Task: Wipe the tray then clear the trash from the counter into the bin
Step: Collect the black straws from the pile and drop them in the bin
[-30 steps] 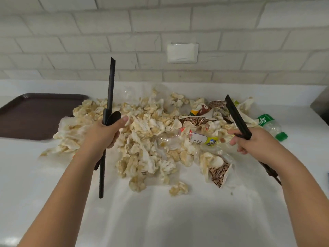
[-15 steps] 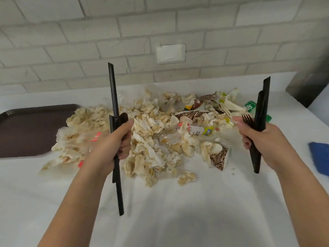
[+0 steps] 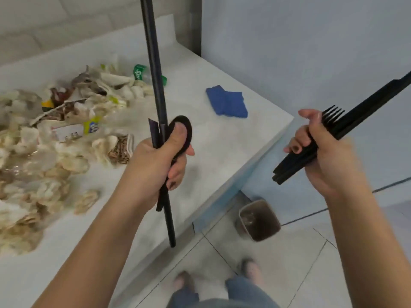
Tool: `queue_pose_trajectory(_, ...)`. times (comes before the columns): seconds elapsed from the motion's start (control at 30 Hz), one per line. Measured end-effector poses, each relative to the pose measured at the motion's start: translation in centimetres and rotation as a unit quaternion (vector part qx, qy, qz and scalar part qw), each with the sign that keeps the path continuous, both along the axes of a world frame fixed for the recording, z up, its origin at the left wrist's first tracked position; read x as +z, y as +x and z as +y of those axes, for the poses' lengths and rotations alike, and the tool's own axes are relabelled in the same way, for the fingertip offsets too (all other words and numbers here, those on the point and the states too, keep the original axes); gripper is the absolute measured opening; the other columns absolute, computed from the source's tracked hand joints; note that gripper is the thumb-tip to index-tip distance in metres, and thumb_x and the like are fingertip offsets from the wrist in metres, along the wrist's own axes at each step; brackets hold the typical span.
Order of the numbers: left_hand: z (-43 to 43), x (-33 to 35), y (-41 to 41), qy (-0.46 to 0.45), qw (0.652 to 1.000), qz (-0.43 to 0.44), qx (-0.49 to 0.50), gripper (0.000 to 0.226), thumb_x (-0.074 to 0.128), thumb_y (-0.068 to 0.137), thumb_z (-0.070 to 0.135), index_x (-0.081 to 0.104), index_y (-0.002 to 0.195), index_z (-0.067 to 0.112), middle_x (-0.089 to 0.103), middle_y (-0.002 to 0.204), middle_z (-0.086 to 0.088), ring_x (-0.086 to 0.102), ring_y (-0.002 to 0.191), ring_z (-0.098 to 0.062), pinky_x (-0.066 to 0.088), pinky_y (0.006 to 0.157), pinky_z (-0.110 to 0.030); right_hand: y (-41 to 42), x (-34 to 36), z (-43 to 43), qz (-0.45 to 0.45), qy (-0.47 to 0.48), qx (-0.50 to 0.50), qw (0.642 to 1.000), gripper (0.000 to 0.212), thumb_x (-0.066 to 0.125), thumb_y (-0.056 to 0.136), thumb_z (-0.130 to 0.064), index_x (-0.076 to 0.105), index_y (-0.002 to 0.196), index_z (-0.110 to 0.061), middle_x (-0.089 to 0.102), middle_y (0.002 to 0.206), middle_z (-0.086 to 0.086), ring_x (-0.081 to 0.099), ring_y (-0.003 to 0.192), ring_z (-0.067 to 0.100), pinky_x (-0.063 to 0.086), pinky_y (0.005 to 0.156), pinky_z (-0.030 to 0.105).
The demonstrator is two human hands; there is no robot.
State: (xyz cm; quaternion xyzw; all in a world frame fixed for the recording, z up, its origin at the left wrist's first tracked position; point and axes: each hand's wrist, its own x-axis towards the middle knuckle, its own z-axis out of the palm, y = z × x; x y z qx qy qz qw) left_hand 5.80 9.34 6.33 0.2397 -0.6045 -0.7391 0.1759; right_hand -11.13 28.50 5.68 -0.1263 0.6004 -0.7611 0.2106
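I have both hands closed on black cutlery lifted off the counter. The left hand grips one long rod, one spoon under the thumb and one short dark strip; the rod stands almost upright, its top out of frame. The right hand grips one fork with a bundle of sticks, several, though I cannot count them, slanting up to the right.

What matters for the drop, I judge, is the bin: one, standing on the floor just off the counter's corner, below and between the hands and nearer the right one. The right load would go first, tipped lengthwise so the sticks enter end-on.

The trash lies heaped on the counter to the left, one green-labelled bottle at its far edge and one blue cloth apart from it. The tray is out of view
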Motion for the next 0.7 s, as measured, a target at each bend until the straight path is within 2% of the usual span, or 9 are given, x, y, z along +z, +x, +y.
queue_pose_trajectory(0.1,4.7,-1.8,-4.5,0.004,0.998,-0.007,-0.068,0.049,0.058,0.066,0.059,0.051,0.065,0.011,0.030,0.043,0.003,0.024,0.036,-0.012,0.025,0.037,-0.019,-2.0,-3.4,5.0,-0.011,0.031,-0.026,0.999,0.022,0.048,0.093,-0.030,0.063,0.099,-0.015,0.036,0.058,-0.004,0.040,0.055,0.013,0.045,0.066,0.028)
queue_pose_trajectory(0.23,11.3,-6.5,-10.9,0.016,0.996,0.000,-0.086,0.038,0.052,0.079,0.048,0.051,0.072,0.011,0.033,0.047,0.004,0.029,0.042,-0.012,0.027,0.044,-0.026,-5.0,-9.8,9.8,-0.031,0.096,-0.013,0.995,0.024,0.049,0.090,-0.039,0.068,0.085,-0.024,0.053,0.065,0.002,0.059,0.073,0.019,0.047,0.085,0.032)
queue_pose_trajectory(0.3,14.5,-9.7,-13.8,0.035,0.997,0.009,-0.062,0.038,0.049,0.086,0.047,0.053,0.076,0.010,0.035,0.047,0.006,0.031,0.043,-0.012,0.030,0.047,-0.028,-6.5,-12.7,11.2,-0.040,0.136,-0.007,0.990,0.028,0.048,0.089,-0.041,0.065,0.081,-0.020,0.059,0.073,0.005,0.063,0.080,0.017,0.049,0.080,0.022)
queue_pose_trajectory(0.37,17.4,-13.6,-16.2,0.053,0.998,0.003,-0.014,0.038,0.046,0.090,0.045,0.055,0.078,0.010,0.035,0.047,0.007,0.033,0.044,-0.012,0.033,0.049,-0.027,-8.0,-15.8,12.3,-0.055,0.145,-0.017,0.988,0.027,0.049,0.089,-0.034,0.061,0.078,-0.013,0.060,0.071,0.007,0.063,0.073,0.012,0.050,0.072,0.014)
queue_pose_trajectory(0.43,19.8,-17.7,-18.3,0.061,0.997,-0.023,0.034,0.036,0.043,0.090,0.039,0.055,0.076,0.008,0.038,0.046,0.008,0.036,0.044,-0.012,0.036,0.051,-0.026,-9.6,-19.3,13.5,-0.073,0.163,-0.015,0.984,0.028,0.053,0.084,-0.039,0.066,0.078,-0.016,0.063,0.070,0.004,0.064,0.072,0.012,0.052,0.071,0.018)
queue_pose_trajectory(0.5,21.7,-21.7,-20.5,0.065,0.994,-0.055,0.070,0.033,0.042,0.094,0.028,0.053,0.071,0.008,0.041,0.045,0.007,0.040,0.045,-0.012,0.039,0.054,-0.027,-11.5,-23.5,14.5,-0.109,0.191,-0.009,0.976,0.033,0.059,0.073,-0.052,0.070,0.079,-0.022,0.068,0.075,0.001,0.066,0.080,0.022,0.055,0.076,0.034)
queue_pose_trajectory(0.57,22.7,-26.2,-22.2,0.068,0.990,-0.085,0.090,0.033,0.042,0.098,0.015,0.050,0.066,0.008,0.044,0.047,0.006,0.043,0.048,-0.011,0.041,0.058,-0.024,-12.8,-28.4,15.1,-0.151,0.237,-0.013,0.960,0.058,0.065,0.061,-0.067,0.070,0.088,-0.017,0.069,0.077,0.003,0.065,0.082,0.031,0.054,0.076,0.048)
queue_pose_trajectory(0.63,23.3,-31.4,-23.7,0.070,0.987,-0.111,0.097,0.031,0.046,0.096,0.011,0.052,0.066,0.009,0.049,0.050,0.006,0.047,0.052,-0.008,0.041,0.060,-0.019,-13.8,-33.5,15.1,-0.200,0.264,-0.022,0.943,0.075,0.070,0.050,-0.070,0.068,0.097,-0.012,0.070,0.084,0.009,0.065,0.084,0.032,0.052,0.077,0.046)
queue_pose_trajectory(0.7,23.3,-37.0,-25.1,0.076,0.982,-0.144,0.093,0.028,0.051,0.094,0.012,0.057,0.066,0.009,0.055,0.054,0.006,0.051,0.056,-0.007,0.042,0.064,-0.022,-14.6,-38.9,14.9,-0.241,0.277,-0.039,0.929,0.065,0.070,0.052,-0.060,0.068,0.096,-0.012,0.071,0.089,0.014,0.065,0.086,0.032,0.051,0.081,0.044)
